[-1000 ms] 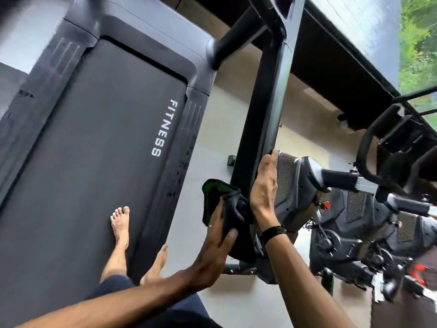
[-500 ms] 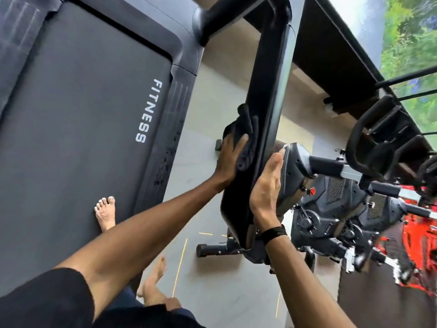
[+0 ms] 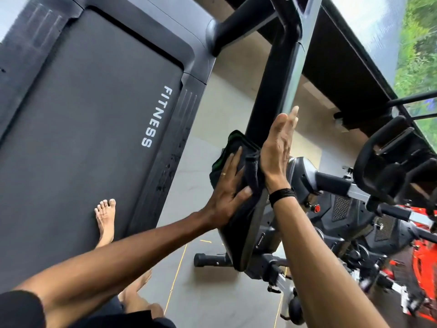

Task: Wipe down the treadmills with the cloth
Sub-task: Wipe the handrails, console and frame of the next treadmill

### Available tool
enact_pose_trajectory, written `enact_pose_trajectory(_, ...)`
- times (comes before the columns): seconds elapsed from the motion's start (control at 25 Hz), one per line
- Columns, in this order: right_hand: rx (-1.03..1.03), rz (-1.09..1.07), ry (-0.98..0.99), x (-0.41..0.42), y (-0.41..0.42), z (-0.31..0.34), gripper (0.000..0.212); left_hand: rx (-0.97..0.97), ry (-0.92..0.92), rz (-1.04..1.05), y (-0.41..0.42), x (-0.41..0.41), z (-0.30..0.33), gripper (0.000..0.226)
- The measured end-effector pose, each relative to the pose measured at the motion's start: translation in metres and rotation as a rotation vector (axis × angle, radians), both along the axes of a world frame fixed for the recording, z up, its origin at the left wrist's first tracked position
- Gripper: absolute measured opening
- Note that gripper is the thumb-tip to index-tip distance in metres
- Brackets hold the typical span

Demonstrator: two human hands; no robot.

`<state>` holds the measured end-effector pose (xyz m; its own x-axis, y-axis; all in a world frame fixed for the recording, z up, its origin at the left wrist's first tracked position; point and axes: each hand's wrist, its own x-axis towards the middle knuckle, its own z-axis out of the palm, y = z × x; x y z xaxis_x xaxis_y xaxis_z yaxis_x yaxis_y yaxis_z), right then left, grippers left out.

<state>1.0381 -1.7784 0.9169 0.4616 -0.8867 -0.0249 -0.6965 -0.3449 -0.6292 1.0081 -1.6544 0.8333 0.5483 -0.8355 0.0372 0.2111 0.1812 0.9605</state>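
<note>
Dark grey treadmill belt (image 3: 82, 119) with white FITNESS lettering (image 3: 157, 116); black cloth (image 3: 233, 147) edged green; black wristband (image 3: 282, 196); pale grey floor (image 3: 205, 166); orange-red machine (image 3: 425, 275) beyond.

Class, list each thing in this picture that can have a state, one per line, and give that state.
Cloth: bunched, pressed against the handrail.
Handrail: being wiped, between both hands.
Left hand: fingers spread flat on the cloth.
Right hand: fingers straight, flat against the handrail's other side.
Belt: a bare foot on it.
</note>
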Motion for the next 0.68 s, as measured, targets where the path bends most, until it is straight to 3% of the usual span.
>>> enact_pose_trajectory(0.12, 0.093, -0.111, -0.153, 0.0, -0.005, -0.001, 0.113, -0.041, 0.012, 0.091, -0.048, 0.022, -0.011, 0.062)
enact_pose_trajectory(0.2, 0.084, -0.129, -0.187, -0.001, -0.007, 0.0, 0.111, 0.029, 0.09, 0.079, -0.072, 0.037, -0.015, 0.079)
enact_pose_trajectory(0.4, 0.038, -0.201, -0.033, 0.003, -0.004, 0.002, 0.074, 0.3, 0.307, -0.047, -0.109, 0.09, 0.005, 0.087)
enact_pose_trajectory(0.52, 0.007, -0.245, 0.017, 0.004, -0.004, 0.006, 0.066, 0.434, 0.364, -0.084, -0.084, 0.068, 0.006, 0.1)
enact_pose_trajectory(0.68, 0.046, -0.189, -0.025, 0.004, -0.001, 0.005, 0.075, 0.372, 0.343, -0.021, -0.035, 0.02, 0.0, 0.085)
